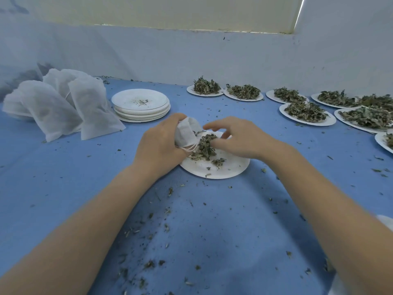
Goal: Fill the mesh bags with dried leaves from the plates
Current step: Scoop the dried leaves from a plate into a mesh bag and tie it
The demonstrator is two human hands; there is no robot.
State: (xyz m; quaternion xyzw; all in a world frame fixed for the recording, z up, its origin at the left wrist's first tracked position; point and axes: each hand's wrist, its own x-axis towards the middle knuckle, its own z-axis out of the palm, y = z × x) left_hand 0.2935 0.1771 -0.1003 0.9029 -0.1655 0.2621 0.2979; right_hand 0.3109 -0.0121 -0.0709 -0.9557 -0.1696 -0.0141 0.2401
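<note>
Blue cloth covers the tabletop (63, 177), which runs back to a pale wall and is strewn with leaf crumbs, thickest toward the near edge. Filled white mesh bags (63, 107) lean together in a heap at the far left. Along the far right, a spread of paper plates heaped with dried leaves (306, 111) reaches toward the right edge of view. Just right of the filled bags sits a stack of emptied plates (141, 106), the top one bearing only a few stems. At the centre lies the working plate (225, 169), partly bare, with a pile of dried leaves (205, 147) on its far left part. The left hand (158, 143) grips a small mesh bag (187, 130) over that plate's left rim, its fingers curled round the gathered fabric, the bag's mouth and drawstring facing the leaves. The right hand (240, 139) hovers over the pile, fingers loosely bent and slightly blurred; whether they pinch any leaves cannot be told.
</note>
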